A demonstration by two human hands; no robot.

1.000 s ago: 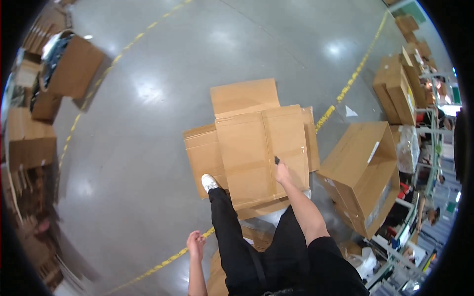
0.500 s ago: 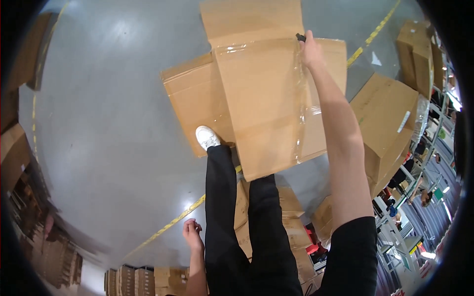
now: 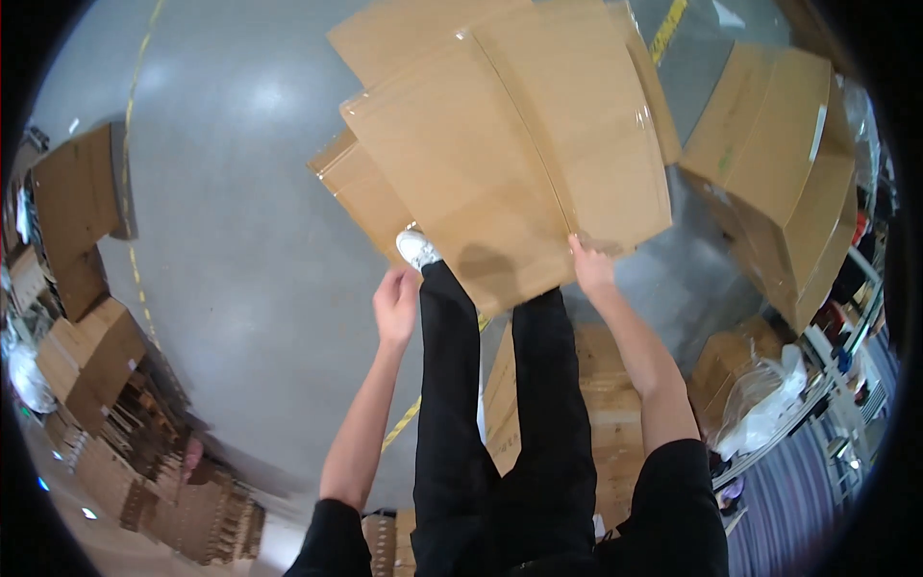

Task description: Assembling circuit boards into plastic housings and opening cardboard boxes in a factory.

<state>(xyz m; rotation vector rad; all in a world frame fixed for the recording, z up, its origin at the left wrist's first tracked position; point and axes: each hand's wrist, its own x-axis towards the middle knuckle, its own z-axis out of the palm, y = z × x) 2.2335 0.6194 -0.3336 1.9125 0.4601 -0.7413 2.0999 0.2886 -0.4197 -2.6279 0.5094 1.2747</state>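
Note:
A large flat carton [image 3: 452,144] lies on other flattened cardboard in front of me, with a thin dark seam running down its face. My right hand [image 3: 593,267] is closed at the near end of that seam, by the carton's near edge; what its fingers hold is hidden. My left hand [image 3: 395,303] hangs beside my left shin with its fingers curled in, and nothing shows in it. My white shoe [image 3: 416,249] stands on the lower cardboard sheet [image 3: 361,188] at the carton's left.
A big brown box [image 3: 769,154] stands to the right, with clear plastic wrap [image 3: 769,399] nearer me. More cardboard [image 3: 615,423] lies behind my legs. Boxes [image 3: 82,221] line the far left, beyond a yellow floor line [image 3: 133,192].
My right hand has come from the carton's far edge to its near edge; the small black tool it held no longer shows. The carton's face now appears slanted. My left hand has risen forward.

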